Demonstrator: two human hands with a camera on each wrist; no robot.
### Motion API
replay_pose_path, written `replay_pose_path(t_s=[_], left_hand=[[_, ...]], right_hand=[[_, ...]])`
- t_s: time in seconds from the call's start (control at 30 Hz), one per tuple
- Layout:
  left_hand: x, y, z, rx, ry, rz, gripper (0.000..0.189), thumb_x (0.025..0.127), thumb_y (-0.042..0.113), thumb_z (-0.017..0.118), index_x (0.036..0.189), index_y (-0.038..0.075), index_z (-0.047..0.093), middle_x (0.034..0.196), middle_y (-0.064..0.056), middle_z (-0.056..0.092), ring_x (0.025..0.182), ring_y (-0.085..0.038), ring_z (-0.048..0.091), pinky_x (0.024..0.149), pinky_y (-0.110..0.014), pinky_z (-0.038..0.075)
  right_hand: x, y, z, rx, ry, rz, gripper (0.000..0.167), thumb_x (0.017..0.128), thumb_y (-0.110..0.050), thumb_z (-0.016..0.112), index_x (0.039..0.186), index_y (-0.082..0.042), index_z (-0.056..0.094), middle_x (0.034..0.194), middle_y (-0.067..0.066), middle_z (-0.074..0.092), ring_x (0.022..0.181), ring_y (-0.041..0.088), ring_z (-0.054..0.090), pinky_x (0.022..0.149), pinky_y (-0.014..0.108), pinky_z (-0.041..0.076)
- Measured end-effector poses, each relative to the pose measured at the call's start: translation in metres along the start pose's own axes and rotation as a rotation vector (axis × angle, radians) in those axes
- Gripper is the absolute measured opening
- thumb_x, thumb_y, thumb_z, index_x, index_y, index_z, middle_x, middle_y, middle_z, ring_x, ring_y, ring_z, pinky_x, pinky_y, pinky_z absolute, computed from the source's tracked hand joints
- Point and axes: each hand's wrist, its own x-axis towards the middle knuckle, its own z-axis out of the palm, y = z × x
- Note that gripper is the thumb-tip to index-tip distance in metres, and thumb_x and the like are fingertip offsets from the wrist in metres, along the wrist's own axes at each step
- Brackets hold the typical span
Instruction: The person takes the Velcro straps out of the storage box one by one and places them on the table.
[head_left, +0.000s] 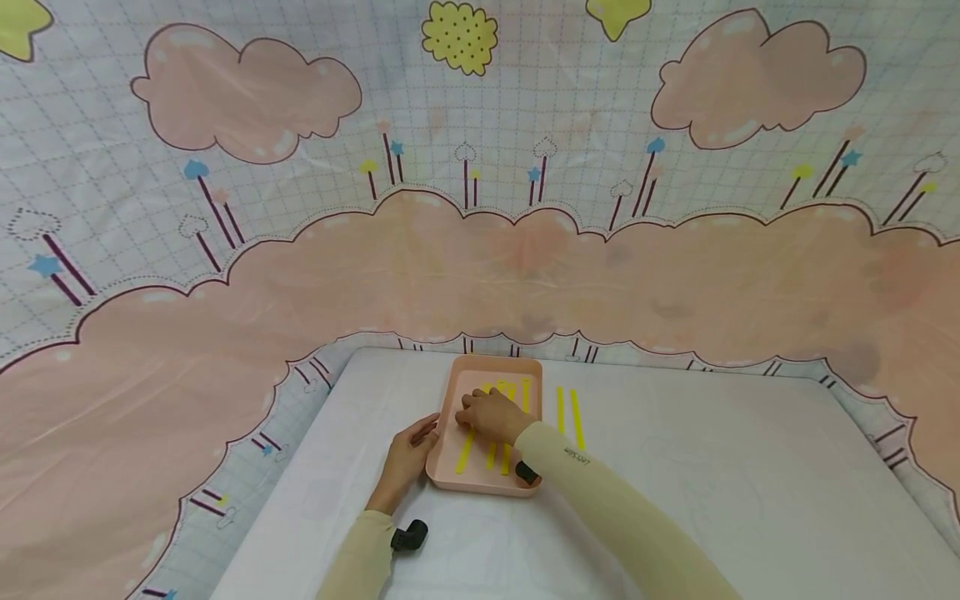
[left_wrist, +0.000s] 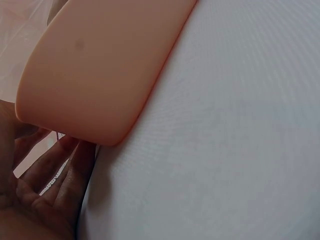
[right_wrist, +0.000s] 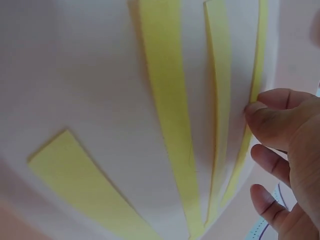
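A shallow peach-coloured tray point(head_left: 483, 489) lies on the white table, with several flat yellow strips point(head_left: 466, 454) inside it. My left hand point(head_left: 408, 454) rests against the tray's left outer side; in the left wrist view its fingers point(left_wrist: 70, 175) extend beside the tray wall point(left_wrist: 90, 75). Over the tray's middle, my right hand point(head_left: 495, 417) reaches down among the strips. Its thumb and index finger pinch the edge of a narrow yellow strip point(right_wrist: 259, 55) in the right wrist view, while the other fingers stay off it. A wider strip point(right_wrist: 167, 100) lies nearby.
Two more yellow strips point(head_left: 568, 417) lie on the table just right of the tray. The white table point(head_left: 735, 467) extends on both sides. Behind it hangs a cloth point(head_left: 525, 275) printed with clouds and stars. Each wrist carries a small black camera point(head_left: 409, 536).
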Motion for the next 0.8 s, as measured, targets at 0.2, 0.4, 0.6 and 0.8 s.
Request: replay_pose_path(t_s=[0.2, 0.4, 0.6, 0.8], left_hand=[[-0.001, -0.001, 0.0, 0.0, -0.003, 0.003, 0.039, 0.098, 0.014, 0.059, 0.137, 0.007, 0.058, 0.135, -0.019, 0.061, 0.126, -0.036, 0.058, 0.105, -0.046, 0.049], [-0.003, -0.002, 0.0, -0.001, -0.004, 0.013, 0.039, 0.098, 0.015, 0.059, 0.137, 0.007, 0.058, 0.134, -0.022, 0.061, 0.125, -0.036, 0.058, 0.105, -0.046, 0.049], [-0.004, 0.002, 0.0, -0.014, 0.004, 0.05, 0.037, 0.098, 0.01, 0.058, 0.135, 0.003, 0.059, 0.132, -0.024, 0.061, 0.124, -0.038, 0.059, 0.104, -0.046, 0.05], [-0.004, 0.001, -0.002, -0.017, 0.011, 0.048, 0.037, 0.098, 0.008, 0.059, 0.135, 0.004, 0.059, 0.132, -0.023, 0.062, 0.124, -0.037, 0.059, 0.103, -0.045, 0.05]], right_hand=[[-0.002, -0.002, 0.001, -0.044, 0.035, -0.043, 0.021, 0.103, -0.027, 0.05, 0.114, -0.028, 0.068, 0.109, -0.005, 0.062, 0.102, 0.014, 0.055, 0.093, 0.032, 0.051], [-0.005, -0.003, 0.002, -0.132, 0.1, -0.086, 0.02, 0.102, -0.03, 0.05, 0.11, -0.027, 0.068, 0.105, -0.006, 0.062, 0.096, 0.013, 0.054, 0.077, 0.025, 0.043], [-0.007, -0.001, -0.004, -0.14, 0.148, -0.07, 0.013, 0.101, -0.028, 0.053, 0.105, -0.022, 0.064, 0.103, -0.005, 0.063, 0.095, 0.014, 0.057, 0.074, 0.026, 0.044], [-0.014, 0.002, -0.014, -0.093, 0.198, -0.076, 0.008, 0.099, -0.024, 0.057, 0.103, -0.021, 0.063, 0.104, -0.005, 0.062, 0.095, 0.014, 0.056, 0.072, 0.024, 0.042]])
